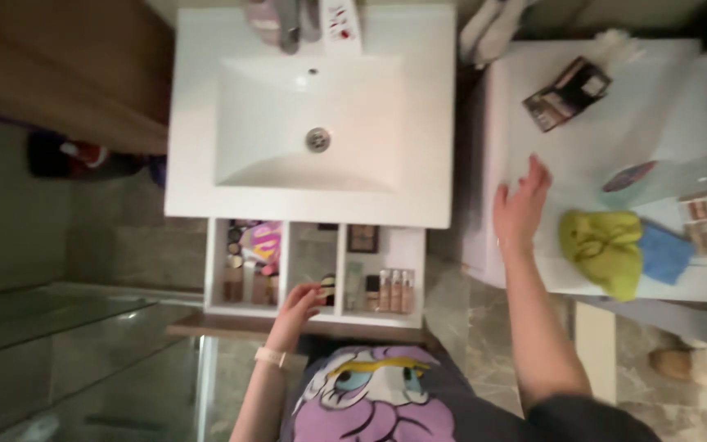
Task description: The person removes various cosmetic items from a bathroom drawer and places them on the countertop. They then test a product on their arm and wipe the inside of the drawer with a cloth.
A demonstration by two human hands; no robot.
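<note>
My left hand [294,309] reaches into an open white drawer [409,278] under the sink, its fingers pinched on a small dark and gold cosmetic item [326,287] in the middle compartment. A pale band sits on that wrist. My right hand [521,205] hovers with fingers spread over the left edge of a white top [583,139], holding nothing. Nearest to it lies a yellow-green cloth [603,250], with a blue cloth [664,254] beside that.
A white sink [312,123] with a tap [288,24] fills the top middle. The drawer holds several small bottles [396,288] and a dark palette [362,238]. The white top carries a dark palette [566,92], a round tin [630,178] and small boxes [704,223]. A glass panel [67,352] stands left.
</note>
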